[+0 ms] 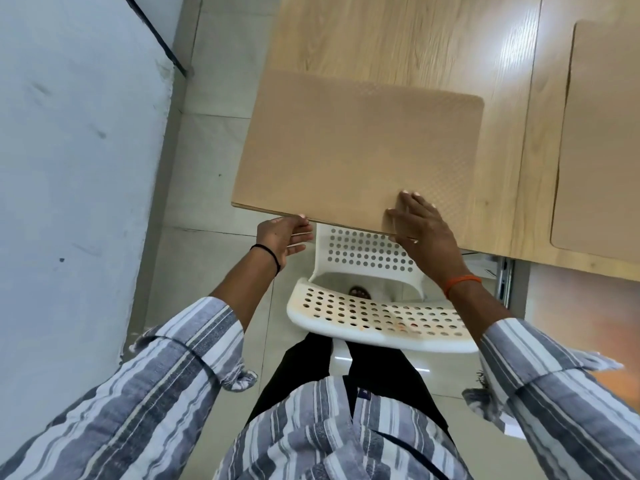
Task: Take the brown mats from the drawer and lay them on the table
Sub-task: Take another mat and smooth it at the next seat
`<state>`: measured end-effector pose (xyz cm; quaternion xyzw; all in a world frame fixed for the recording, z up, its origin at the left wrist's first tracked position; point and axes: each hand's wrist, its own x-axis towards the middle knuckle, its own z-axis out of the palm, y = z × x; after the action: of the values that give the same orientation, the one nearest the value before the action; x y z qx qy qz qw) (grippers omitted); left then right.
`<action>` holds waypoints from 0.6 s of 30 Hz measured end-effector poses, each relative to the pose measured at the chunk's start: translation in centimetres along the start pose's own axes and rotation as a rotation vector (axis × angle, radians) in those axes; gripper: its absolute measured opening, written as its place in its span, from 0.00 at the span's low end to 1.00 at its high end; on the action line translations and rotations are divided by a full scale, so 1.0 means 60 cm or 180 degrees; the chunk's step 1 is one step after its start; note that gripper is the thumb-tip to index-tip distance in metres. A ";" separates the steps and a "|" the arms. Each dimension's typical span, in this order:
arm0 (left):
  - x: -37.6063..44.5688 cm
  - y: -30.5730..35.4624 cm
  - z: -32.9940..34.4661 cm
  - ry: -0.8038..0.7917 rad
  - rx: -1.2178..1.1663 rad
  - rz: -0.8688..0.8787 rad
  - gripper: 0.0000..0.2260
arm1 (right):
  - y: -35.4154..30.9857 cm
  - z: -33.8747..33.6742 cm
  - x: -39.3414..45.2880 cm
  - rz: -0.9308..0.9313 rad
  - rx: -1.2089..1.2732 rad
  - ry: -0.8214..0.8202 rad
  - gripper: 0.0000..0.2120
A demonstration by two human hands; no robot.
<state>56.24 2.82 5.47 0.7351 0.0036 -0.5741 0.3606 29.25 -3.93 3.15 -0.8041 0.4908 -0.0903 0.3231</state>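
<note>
Brown mats were what we were setting out, and two of them showed from above. One mat point(356, 150) lay flat at the near left corner of the wooden table point(398, 36), its near edge level with the table's edge. A second mat point(602, 133) lay farther right on the same table, well apart from the first and partly cut off by the picture's edge.

Our right hand point(420, 220) rested on the near right part of the first mat, fingers straight and spread, pressing it flat. Our left hand point(285, 237) was at the table's near edge, thumb on top near the mat's border and fingers held straight just beneath; whether it pinched the mat or only touched the edge, we could not tell.

A white chair with round holes point(374, 306) stood under the table edge, just in front of us. No drawer could be made out for certain. We judged at least two mats were placed, and the first was only being squared up; whether more remained, we could not tell.
</note>
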 end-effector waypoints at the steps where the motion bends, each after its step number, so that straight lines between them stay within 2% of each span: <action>1: 0.000 0.000 0.000 0.0146 0.0155 0.0121 0.04 | 0.002 -0.002 0.000 -0.0015 0.0033 -0.0002 0.25; 3: 0.001 -0.005 -0.008 0.0789 0.1230 0.0859 0.06 | 0.004 -0.004 0.002 -0.0026 0.0047 -0.0041 0.26; 5: -0.001 -0.015 -0.021 0.1425 0.2722 0.2036 0.04 | 0.004 -0.004 0.003 -0.0006 0.0032 -0.0083 0.26; 7: 0.006 -0.023 -0.034 0.1399 0.3523 0.2982 0.13 | 0.003 -0.004 0.003 0.0024 0.0068 -0.0080 0.26; 8: 0.014 -0.024 -0.038 0.1211 0.3800 0.3167 0.20 | 0.002 -0.004 0.003 0.0039 0.0089 -0.0078 0.26; 10: 0.030 -0.021 -0.046 0.0821 0.4380 0.3120 0.31 | -0.003 -0.005 0.003 0.0057 0.0060 -0.0071 0.26; 11: 0.036 -0.018 -0.047 0.0687 0.4618 0.3043 0.33 | -0.006 -0.005 0.004 0.0064 0.0000 -0.0070 0.26; 18: 0.052 -0.007 -0.058 0.0670 0.4806 0.3016 0.25 | -0.059 0.028 0.008 0.0105 -0.0887 -0.0118 0.32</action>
<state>60.04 3.75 2.89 0.7496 -0.6456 -0.1442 -0.0220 32.86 -2.49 3.93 -0.8345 0.5057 -0.0011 0.2188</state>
